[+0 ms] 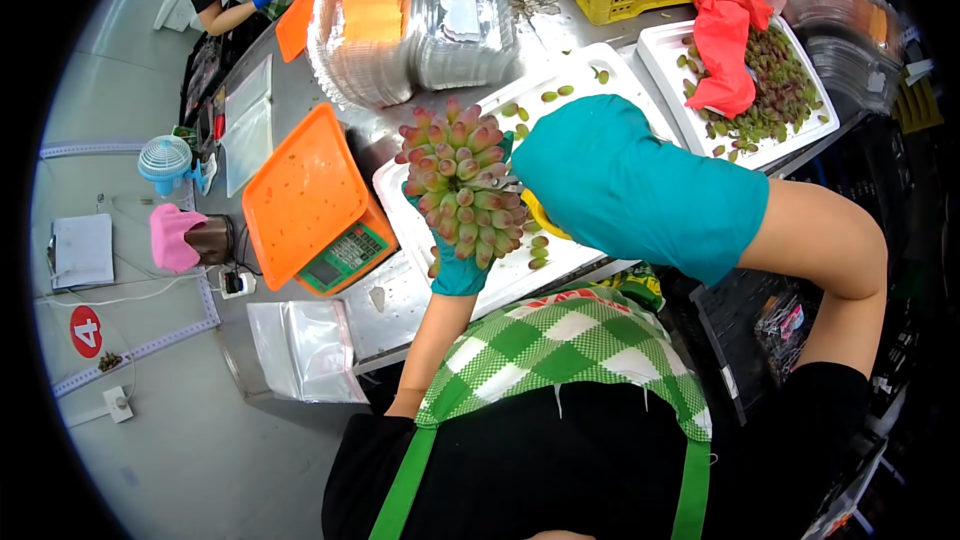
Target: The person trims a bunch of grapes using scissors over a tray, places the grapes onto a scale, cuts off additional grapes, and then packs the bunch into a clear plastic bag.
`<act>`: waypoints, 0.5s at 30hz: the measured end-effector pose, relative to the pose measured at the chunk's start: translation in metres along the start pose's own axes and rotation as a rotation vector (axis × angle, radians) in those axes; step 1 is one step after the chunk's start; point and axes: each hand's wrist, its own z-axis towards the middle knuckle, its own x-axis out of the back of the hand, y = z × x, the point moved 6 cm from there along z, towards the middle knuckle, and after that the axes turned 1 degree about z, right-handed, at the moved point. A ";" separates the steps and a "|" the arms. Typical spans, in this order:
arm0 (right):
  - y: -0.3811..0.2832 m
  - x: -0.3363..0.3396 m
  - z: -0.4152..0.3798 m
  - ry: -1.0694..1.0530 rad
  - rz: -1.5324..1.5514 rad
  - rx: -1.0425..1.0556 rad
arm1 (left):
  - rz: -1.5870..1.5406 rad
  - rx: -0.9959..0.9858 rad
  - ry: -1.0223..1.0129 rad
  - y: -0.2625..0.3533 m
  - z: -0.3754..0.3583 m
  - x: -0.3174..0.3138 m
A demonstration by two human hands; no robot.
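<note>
A bunch of pink-tipped green grapes [460, 180] is held up over a white tray [400, 180]. My left hand [460, 268], in a teal glove, supports the bunch from below and behind, its fingers mostly hidden by the grapes. In my right hand [585, 155], also teal-gloved, is a pair of scissors [545, 218] with yellow handles. Their metal blades reach the right side of the bunch; the tips are lost among the grapes. Several loose grapes [540, 252] lie on the tray around both hands.
Left of the tray stands an orange-topped scale [310, 190]. Stacks of clear plastic boxes [365, 40] are behind it. Another white tray [735, 150] holds many loose grapes and red wrap. A yellow crate [600, 2] stands at the back. Plastic bags [305, 350] overhang the table's edge.
</note>
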 end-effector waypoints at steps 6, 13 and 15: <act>0.025 -0.011 -0.008 -0.117 0.324 -0.189 | -0.100 0.065 0.058 -0.004 0.004 0.017; 0.015 -0.087 -0.008 0.489 1.437 -0.360 | -0.219 0.021 -0.068 0.000 0.012 -0.003; 0.010 -0.097 -0.005 0.582 1.509 -0.381 | -0.039 0.037 0.060 0.004 0.007 -0.013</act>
